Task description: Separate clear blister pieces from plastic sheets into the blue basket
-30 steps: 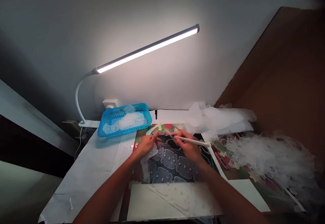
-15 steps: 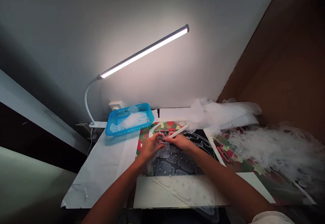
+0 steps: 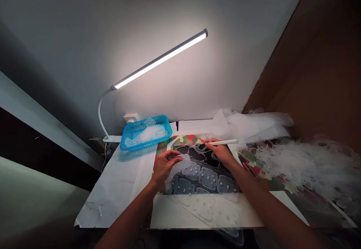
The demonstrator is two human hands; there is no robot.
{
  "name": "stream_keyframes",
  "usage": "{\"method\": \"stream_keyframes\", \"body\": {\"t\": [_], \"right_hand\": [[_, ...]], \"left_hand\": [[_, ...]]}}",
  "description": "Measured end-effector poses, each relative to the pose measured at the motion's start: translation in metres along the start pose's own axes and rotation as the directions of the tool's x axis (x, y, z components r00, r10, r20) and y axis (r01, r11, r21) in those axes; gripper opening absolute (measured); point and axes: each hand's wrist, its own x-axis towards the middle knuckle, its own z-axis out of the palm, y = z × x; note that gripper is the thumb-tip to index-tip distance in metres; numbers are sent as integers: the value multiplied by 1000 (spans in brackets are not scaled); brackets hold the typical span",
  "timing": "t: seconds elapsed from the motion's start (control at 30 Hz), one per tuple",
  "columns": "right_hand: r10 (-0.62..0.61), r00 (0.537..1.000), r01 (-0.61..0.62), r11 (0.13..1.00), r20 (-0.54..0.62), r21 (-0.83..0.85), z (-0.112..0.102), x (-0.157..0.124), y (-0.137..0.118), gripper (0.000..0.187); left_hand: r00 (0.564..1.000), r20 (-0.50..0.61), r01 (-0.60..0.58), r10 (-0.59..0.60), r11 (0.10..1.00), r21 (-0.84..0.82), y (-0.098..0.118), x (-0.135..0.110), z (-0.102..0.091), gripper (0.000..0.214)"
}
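Observation:
My left hand pinches a small sheer translucent fabric piece between thumb and fingers, above a dark panel. My right hand is closed on a white pen-shaped tool, which points left; its tip is too small to make out. Under and between the hands lies a sheer sheet with several rounded shapes outlined in white, each dotted with small white spots. Behind these shapes, the dark panel shows through cut-out openings with wavy edges. The sheet's near end hangs over the table's front edge.
A blue plastic basket at the back left holds sheer pieces. Folded white sheer fabric lies at the back right, with a heap of tangled sheer scraps before it. A lit lamp arches over the table from the left.
My right hand has moved right, away from my left, carrying the white tool, which now lies nearly level. My left hand still holds the sheer piece, now lower and apart from the right hand.

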Motion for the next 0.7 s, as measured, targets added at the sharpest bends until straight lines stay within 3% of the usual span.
{"method": "stream_keyframes", "body": {"t": [0.1,0.17,0.27,0.33,0.4,0.47,0.5,0.57,0.6,0.67,0.7], "right_hand": [[8,999,-6,999,-40,47,-30,-29,8,38],[36,997,-30,996,-73,80,-49,-51,15,38],[79,989,-68,993,-128,94,-68,-80,22,38],[96,987,-84,992,-131,94,-74,-92,24,37],[106,987,-93,990,-121,107,-75,-97,24,36],[113,986,-96,987,-122,132,-75,-95,22,37],[119,985,-101,984,-126,146,-74,-92,21,37],[139,983,-116,977,-122,179,-70,-83,20,35],[153,982,-130,971,-108,199,-68,-78,21,34],[182,981,-161,955,-62,248,-64,-67,26,31],[186,981,-167,949,-48,268,-61,-61,29,30]], "left_hand": [[999,8,-50,50,999,18,6,3,0,26],[996,1,-85,85,994,67,12,14,-11,29],[988,-76,-112,133,965,238,26,50,-50,38],[964,-214,-40,159,879,475,36,86,-86,43],[956,-265,31,130,849,528,41,122,-116,44],[957,-257,66,132,766,639,40,144,-128,44],[946,-249,27,207,717,697,38,146,-125,45],[901,-149,-161,408,633,758,33,132,-99,46],[873,-44,-300,486,606,737,29,116,-78,46],[830,261,-533,493,565,630,16,76,-30,45],[786,400,-615,471,541,574,8,56,-7,42]]}}
